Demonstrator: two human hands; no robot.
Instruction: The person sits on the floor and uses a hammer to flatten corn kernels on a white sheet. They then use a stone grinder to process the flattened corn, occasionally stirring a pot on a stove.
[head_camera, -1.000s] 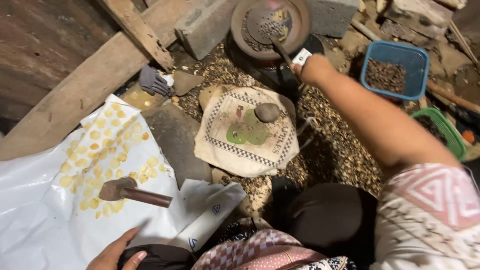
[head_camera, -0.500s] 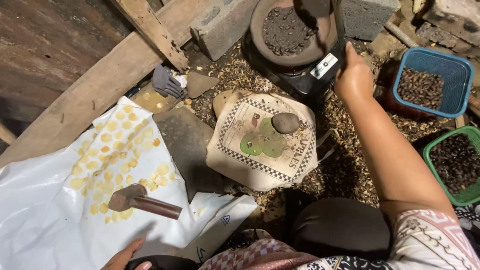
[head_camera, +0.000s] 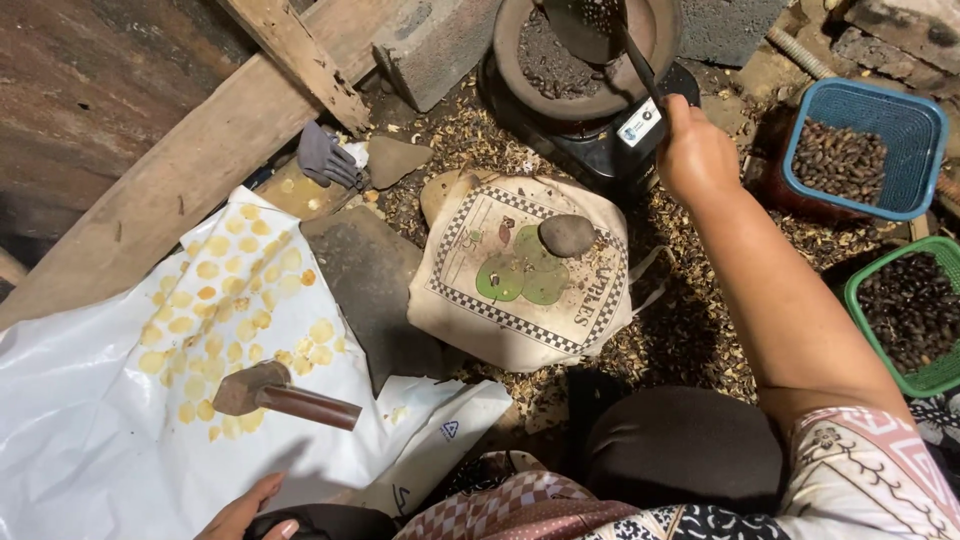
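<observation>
A white plastic sheet (head_camera: 90, 400) carries pale yellow discs (head_camera: 225, 300). The cloth bag (head_camera: 520, 270) is cream with a black-and-white chequered border and green apple shapes (a grey stone (head_camera: 567, 235) sits on them). One basket (head_camera: 865, 150) is blue, another basket (head_camera: 900, 310) green, both holding dark brown seeds. The sleeve (head_camera: 870, 480) is pink and white, patterned.

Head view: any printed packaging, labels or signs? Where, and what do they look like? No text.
Cloth bag: flat on the ground, centre; cream, checkered border, green fruit picture, grey stone on top.
White label: on the black stove base, beside the right hand; small rectangle.
White plastic sheet: spread at left; small dark printed marks near its lower right corner.
</observation>
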